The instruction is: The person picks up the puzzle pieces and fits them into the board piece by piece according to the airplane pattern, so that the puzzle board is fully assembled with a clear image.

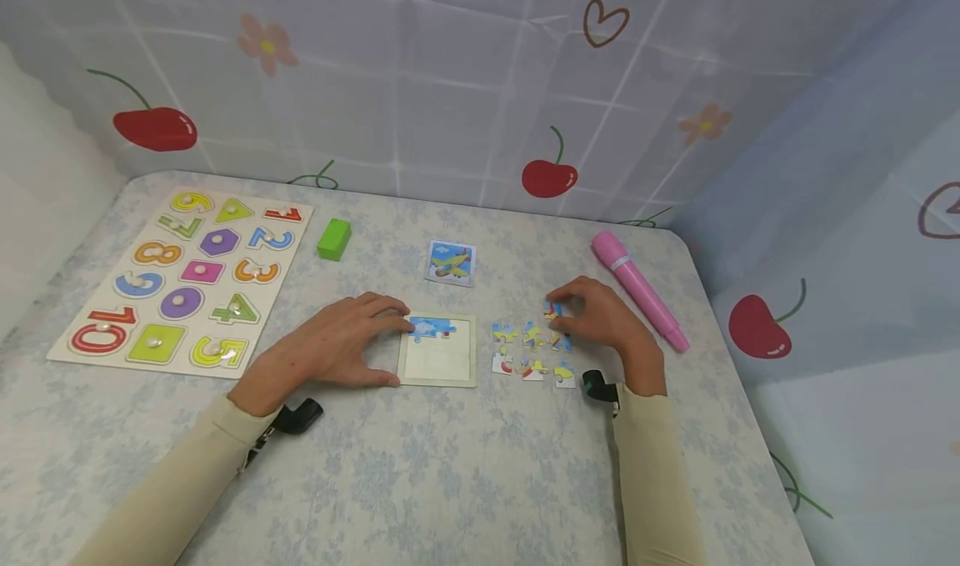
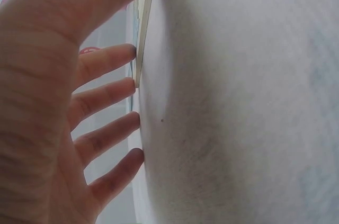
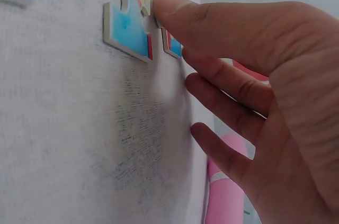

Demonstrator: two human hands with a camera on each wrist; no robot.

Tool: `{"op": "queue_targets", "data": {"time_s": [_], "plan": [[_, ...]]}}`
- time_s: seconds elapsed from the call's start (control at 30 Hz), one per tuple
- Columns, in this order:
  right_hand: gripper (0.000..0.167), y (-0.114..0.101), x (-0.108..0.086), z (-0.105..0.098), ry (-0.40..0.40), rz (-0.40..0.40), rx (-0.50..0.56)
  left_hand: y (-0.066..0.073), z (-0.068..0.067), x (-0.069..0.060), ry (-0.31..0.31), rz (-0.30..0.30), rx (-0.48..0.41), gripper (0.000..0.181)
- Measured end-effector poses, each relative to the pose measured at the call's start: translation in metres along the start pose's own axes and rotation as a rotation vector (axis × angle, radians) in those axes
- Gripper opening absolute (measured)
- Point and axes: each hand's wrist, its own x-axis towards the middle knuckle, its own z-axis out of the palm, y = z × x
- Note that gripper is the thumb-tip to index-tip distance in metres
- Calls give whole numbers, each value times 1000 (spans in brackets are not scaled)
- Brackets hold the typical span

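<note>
I'm pinching 1 jigsaw piece (image 1: 552, 308) between the thumb and fingers of my right hand (image 1: 603, 320) — it's sitting at the top of the loose group, to the right of the puzzle tray (image 1: 475, 353). Whether it's clearing the tablecloth (image 1: 420, 466), I cannot tell. Just below, 6 more loose pieces (image 1: 532, 334) are lying in 2 rows of 3, showing patches of yellow, blue and red. Over on the other side, my left hand (image 1: 337, 341) is resting at the tray's left edge, touching it with fingers extended and clasping nothing. Inside, a joined blue section (image 1: 431, 328) is filling the upper left, and pale floor is showing beneath it.

As for handling, I'm judging the piece light, thin and stiff — easy to carry, fiddly to pick up. I'm favouring its straight sides for a hold, since the narrow knobs are looking like the likeliest parts to chip or catch on a neighbour. Its flat printed face is probably offering little grip, so opposite edges are making better sense. Beyond the tray, an airplane picture card (image 1: 452, 263) is lying face up.
</note>
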Motion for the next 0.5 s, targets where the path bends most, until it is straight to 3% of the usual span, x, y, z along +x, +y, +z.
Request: {"op": "queue_targets", "data": {"time_s": [0.5], "plan": [[41,5,3,5,15,-51,-34,0,0,0,11,10,-5,76]]}}
